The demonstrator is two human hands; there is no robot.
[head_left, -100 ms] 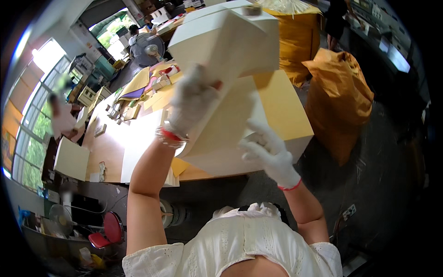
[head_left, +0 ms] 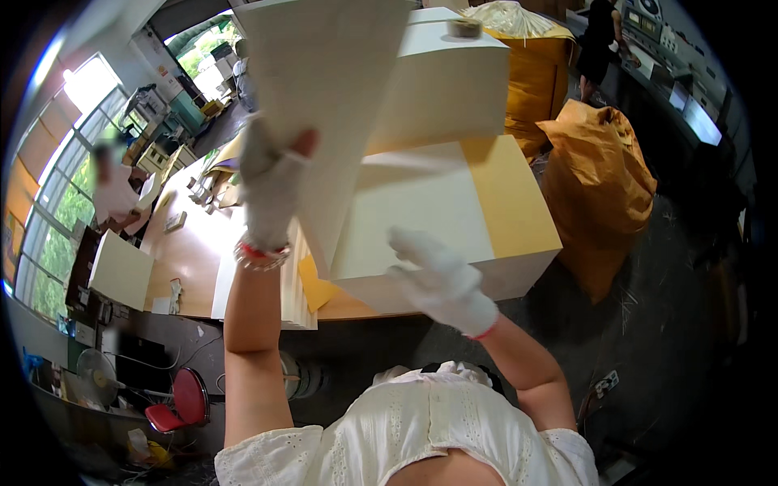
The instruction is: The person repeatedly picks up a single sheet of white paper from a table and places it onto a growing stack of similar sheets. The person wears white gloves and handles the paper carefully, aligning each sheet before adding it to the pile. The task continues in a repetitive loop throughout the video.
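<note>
My left hand [head_left: 271,194], in a white glove with a bare thumb tip, grips a large pale paper sheet [head_left: 328,73]. That sheet stands raised, its lower corner hanging over the left side of a tall stack of white paper [head_left: 421,202]. Whether it is one sheet or several together, I cannot tell. A yellow strip [head_left: 510,194] covers the right part of the stack's top. My right hand [head_left: 442,283], also gloved, is over the stack's front edge with fingers apart and nothing in them.
Behind stands another tall white stack [head_left: 446,97] with a roll of tape [head_left: 464,28] on top. Orange sacks [head_left: 600,194] stand at the right. The wooden table [head_left: 190,271] extends left, where a person [head_left: 117,190] handles paper. A red chair [head_left: 185,401] is at lower left.
My left hand has swung left with the paper, which now spreads broader across the view. The right hand has shifted slightly left and down. The whole view has shifted a little.
</note>
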